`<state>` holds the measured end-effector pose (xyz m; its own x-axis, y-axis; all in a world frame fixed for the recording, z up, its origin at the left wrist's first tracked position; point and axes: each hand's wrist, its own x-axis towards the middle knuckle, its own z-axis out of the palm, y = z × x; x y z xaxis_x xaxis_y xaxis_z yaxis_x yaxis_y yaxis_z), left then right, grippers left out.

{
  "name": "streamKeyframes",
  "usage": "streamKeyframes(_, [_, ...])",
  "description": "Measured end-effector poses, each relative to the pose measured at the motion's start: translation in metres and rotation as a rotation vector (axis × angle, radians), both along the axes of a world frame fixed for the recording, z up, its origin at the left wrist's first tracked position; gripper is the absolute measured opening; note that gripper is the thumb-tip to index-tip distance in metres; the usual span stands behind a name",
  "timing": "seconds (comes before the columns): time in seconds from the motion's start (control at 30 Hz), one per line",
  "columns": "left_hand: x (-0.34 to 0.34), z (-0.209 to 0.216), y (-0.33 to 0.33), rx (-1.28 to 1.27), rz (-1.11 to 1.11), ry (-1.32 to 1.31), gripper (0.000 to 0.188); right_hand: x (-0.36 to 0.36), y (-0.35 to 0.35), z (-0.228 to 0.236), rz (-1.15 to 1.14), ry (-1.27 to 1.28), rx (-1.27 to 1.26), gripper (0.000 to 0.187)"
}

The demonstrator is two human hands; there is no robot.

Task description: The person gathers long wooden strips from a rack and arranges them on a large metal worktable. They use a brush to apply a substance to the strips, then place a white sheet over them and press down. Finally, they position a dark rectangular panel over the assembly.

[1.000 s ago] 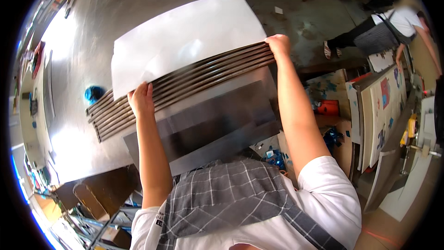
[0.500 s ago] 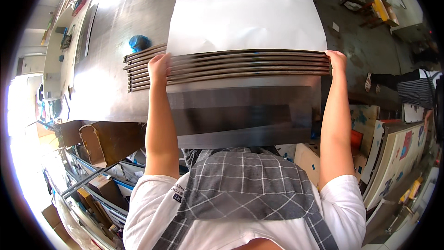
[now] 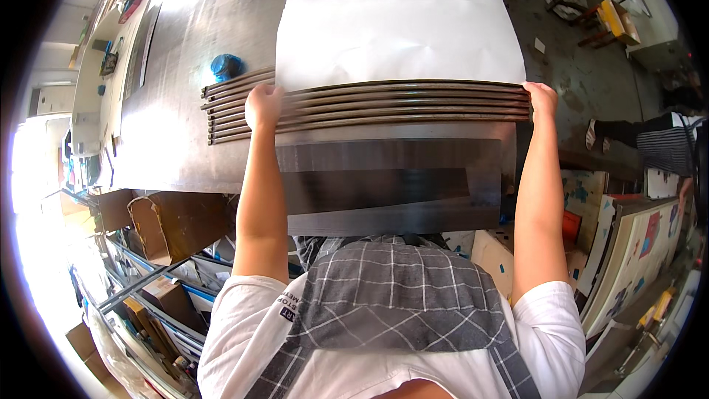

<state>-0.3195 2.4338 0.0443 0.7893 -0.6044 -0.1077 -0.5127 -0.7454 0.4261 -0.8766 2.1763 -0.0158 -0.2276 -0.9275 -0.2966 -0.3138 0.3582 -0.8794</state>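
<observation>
A large white sheet [image 3: 402, 37] lies on the far side of a row of long dark metal rods [image 3: 406, 103], its surface slightly dimpled near the close edge. My left hand [image 3: 264, 107] is closed at the sheet's near left corner, over the rods. At the near right corner, my right hand [image 3: 543, 98] pinches the edge beside the rods' right ends. Both arms reach straight forward. Closer to my body is a dark flat panel [image 3: 391, 151] with a darker band across it. The undersides of my fingers are hidden.
The rods rest on a wide grey metal tabletop [image 3: 177, 125]. A blue round object [image 3: 227, 67] sits beyond their left ends. Below left stand a cardboard box [image 3: 185, 225] and racks of boards. Leaning boards [image 3: 628, 266] and another person's legs [image 3: 620, 133] are at right.
The white sheet and my left hand have shifted slightly right. My right hand stays at its corner, with only a very small shift. The rods look the same.
</observation>
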Motion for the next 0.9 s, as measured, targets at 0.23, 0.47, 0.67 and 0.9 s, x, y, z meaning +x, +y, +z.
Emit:
streamKeyframes(0.23, [-0.025,0.014,-0.007,0.051,0.014,-0.181,0.028,-0.009,0.000,-0.006,0.013,0.009,-0.058,0.014])
streamKeyframes(0.47, [-0.140,0.014,-0.048,-0.258,-0.769,-0.181,0.023,0.138,0.079,0.077,0.486,0.767,-0.471,0.042])
streamKeyframes(0.67, [-0.167,0.022,-0.049,-0.277,-0.806,-0.239,0.024,0.168,0.130,0.059,0.914,0.859,-0.728,0.047])
streamKeyframes(0.9, [-0.140,0.022,-0.007,-0.330,-0.729,-0.282,0.021,0.066,0.126,0.083,0.284,0.680,-0.534,0.029])
